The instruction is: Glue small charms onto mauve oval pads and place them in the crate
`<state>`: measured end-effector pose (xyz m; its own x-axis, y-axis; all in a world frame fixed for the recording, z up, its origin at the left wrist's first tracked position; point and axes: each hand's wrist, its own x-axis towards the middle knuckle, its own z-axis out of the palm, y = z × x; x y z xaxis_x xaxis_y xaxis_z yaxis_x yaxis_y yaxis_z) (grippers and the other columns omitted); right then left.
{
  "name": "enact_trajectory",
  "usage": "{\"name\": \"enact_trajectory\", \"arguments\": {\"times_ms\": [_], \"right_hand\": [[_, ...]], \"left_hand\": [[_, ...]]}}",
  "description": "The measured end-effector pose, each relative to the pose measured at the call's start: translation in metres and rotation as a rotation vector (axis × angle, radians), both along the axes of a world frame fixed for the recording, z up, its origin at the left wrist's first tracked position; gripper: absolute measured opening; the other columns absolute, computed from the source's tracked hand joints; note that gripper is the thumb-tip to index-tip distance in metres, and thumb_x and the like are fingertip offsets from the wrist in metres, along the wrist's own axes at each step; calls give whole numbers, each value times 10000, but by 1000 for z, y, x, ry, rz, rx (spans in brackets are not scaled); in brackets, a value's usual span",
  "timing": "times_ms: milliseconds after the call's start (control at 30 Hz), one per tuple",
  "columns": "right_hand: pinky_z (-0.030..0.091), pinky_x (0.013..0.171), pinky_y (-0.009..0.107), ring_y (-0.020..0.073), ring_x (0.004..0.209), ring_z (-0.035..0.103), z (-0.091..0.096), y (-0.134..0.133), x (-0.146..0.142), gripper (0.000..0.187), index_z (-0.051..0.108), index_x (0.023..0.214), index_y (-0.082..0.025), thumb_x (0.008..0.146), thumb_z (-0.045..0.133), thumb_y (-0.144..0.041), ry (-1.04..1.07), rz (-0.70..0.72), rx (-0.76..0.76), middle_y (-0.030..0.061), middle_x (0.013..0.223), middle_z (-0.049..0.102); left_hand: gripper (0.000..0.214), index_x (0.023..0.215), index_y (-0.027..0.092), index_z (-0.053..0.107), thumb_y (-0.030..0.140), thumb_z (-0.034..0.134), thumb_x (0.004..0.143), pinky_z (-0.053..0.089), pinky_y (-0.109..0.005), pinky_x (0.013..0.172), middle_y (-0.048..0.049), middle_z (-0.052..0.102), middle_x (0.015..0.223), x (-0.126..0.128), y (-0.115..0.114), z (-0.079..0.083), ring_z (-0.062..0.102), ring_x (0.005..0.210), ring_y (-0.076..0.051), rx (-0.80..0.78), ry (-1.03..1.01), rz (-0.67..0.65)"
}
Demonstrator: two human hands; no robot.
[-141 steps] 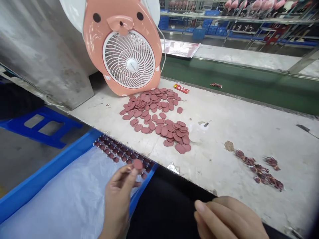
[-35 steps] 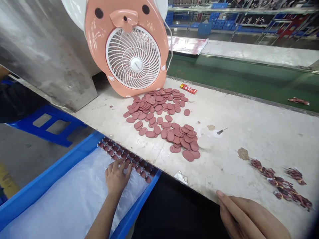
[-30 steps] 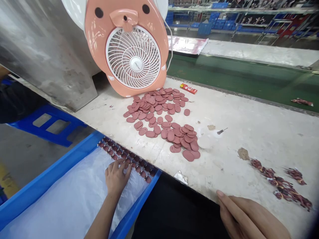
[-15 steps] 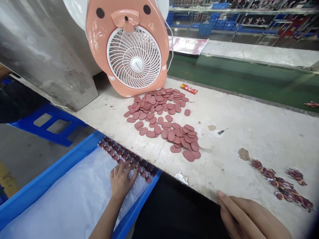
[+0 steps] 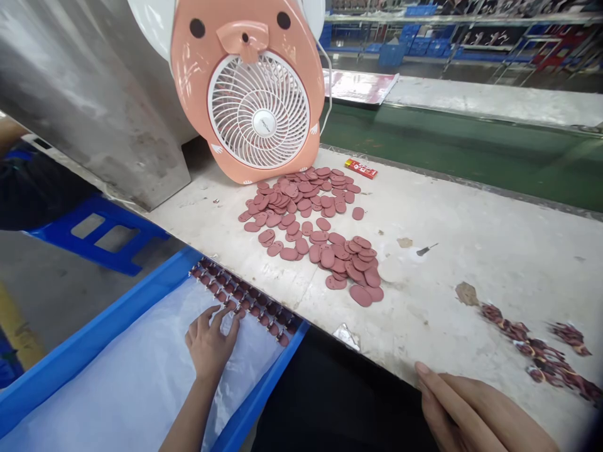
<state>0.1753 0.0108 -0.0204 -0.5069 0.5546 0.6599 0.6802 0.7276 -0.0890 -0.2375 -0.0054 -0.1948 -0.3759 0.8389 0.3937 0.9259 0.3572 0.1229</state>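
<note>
My left hand [image 5: 210, 342] is over the blue tray [image 5: 155, 285], fingers spread and bent. Its fingertips are at the near edge of several close rows of small reddish-brown oval pieces with light-coloured fittings [image 5: 245, 302]; whether they touch is hard to tell. Nothing shows in its grasp. At the near edge of the worktop, my right hand [image 5: 475, 408] rests with its fingers loosely stretched out, and I see nothing in it. Its lower part is cut off by the frame. Beyond it to the right lie dark reddish bundles [image 5: 534, 345], blurred.
Flat reddish ovals [image 5: 325, 235] are heaped on the white worktop [image 5: 424, 207], before an orange animal-faced fan [image 5: 247, 94]. A small red packet [image 5: 361, 168] and a thin dark tool [image 5: 424, 250] lie nearby. White plastic sheet [image 5: 117, 370] lines the tray. A blue stool [image 5: 98, 232] stands left.
My left hand has drawn back to the left, off the rows of pieces, uncovering more of them. My right hand stays at the worktop edge. The whole view has shifted slightly.
</note>
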Motion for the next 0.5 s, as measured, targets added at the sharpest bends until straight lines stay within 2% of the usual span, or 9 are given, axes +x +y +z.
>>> {"name": "enact_trajectory", "arguments": {"times_ms": [133,300,500], "right_hand": [[510,594,272,152,576,664,-1,0,1,290,693,1115,-101,836,706,-21,5,-2,-7,60,721,727],[529,550,268,163,552,675,1,0,1,559,541,1375,-118,844,690,-25,-39,14,-19,55,724,731],[529,525,266,163,517,671,5,0,-1,617,474,1431,-142,858,669,-24,-33,-8,-1,50,688,726]], "left_hand": [[254,1008,218,705,409,621,863,390,-463,920,-73,651,1143,-4,1,-3,540,1074,-283,-25,4,-22],[245,990,204,696,401,616,868,389,-474,935,-69,652,1147,-5,1,-6,543,1083,-274,-35,11,-27],[237,971,203,698,400,616,868,381,-482,944,-71,655,1146,-6,0,-5,542,1089,-278,-44,22,-21]]}}
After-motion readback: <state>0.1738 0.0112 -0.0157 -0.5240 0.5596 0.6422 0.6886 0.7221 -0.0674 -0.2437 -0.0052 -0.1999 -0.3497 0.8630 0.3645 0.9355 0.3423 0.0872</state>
